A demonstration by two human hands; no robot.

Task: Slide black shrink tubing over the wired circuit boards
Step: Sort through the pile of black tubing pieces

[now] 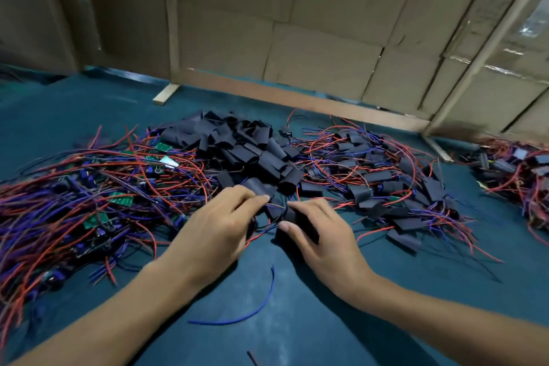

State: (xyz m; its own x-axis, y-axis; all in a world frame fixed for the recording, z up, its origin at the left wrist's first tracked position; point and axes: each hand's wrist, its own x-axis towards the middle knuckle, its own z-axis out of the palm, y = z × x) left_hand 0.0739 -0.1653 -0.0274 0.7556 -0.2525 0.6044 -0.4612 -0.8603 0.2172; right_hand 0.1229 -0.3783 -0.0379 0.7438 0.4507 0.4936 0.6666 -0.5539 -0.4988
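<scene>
A heap of flat black shrink tubing pieces (237,145) lies in the middle of the teal table. To its left sprawls a tangle of bare green circuit boards with red and blue wires (98,187). My left hand (219,229) pinches the wires of one board (274,204), the board itself hidden under my fingers. My right hand (320,235) grips a black tubing piece (292,218) between thumb and fingers, right next to the left hand's fingertips. How far the tubing sits over the board is hidden.
Boards wearing black tubing lie spread at centre right (386,187), and another pile sits at the far right edge (517,169). A loose blue wire (261,303) lies on the teal table (59,116) between my forearms. Cardboard panels (297,24) wall the back.
</scene>
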